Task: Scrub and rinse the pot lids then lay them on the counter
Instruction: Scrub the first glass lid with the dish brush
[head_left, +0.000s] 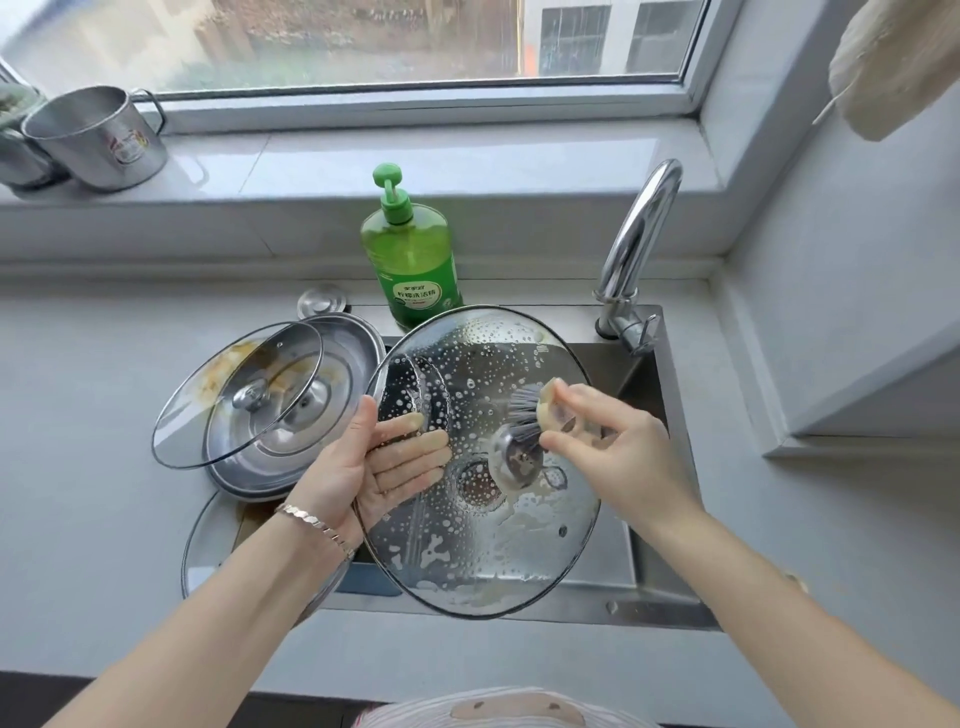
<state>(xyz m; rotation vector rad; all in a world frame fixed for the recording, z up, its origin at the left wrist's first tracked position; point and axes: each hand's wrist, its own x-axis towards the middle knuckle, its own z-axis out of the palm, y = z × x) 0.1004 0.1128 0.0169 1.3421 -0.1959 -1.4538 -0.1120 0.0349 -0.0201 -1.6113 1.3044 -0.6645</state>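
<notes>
A large glass pot lid (483, 551), soapy and beaded with water, is held tilted over the sink (670, 582). My left hand (363, 467) holds its left rim, thumb on top and fingers showing through the glass from beneath. My right hand (618, 452) pinches a small scrubbing brush (524, 415) whose dark bristles press on the lid near its metal knob (511, 460). To the left, a greasy glass lid (208, 415) leans on a steel lid (337, 374). Another glass lid (200, 540) lies partly hidden under them and my left forearm.
A green dish soap bottle (410, 260) stands behind the sink, with a chrome faucet (636, 244) to its right. A small steel lid (322, 301) lies by the bottle. Steel mugs (98, 137) sit on the windowsill. Grey counter (78, 415) extends left.
</notes>
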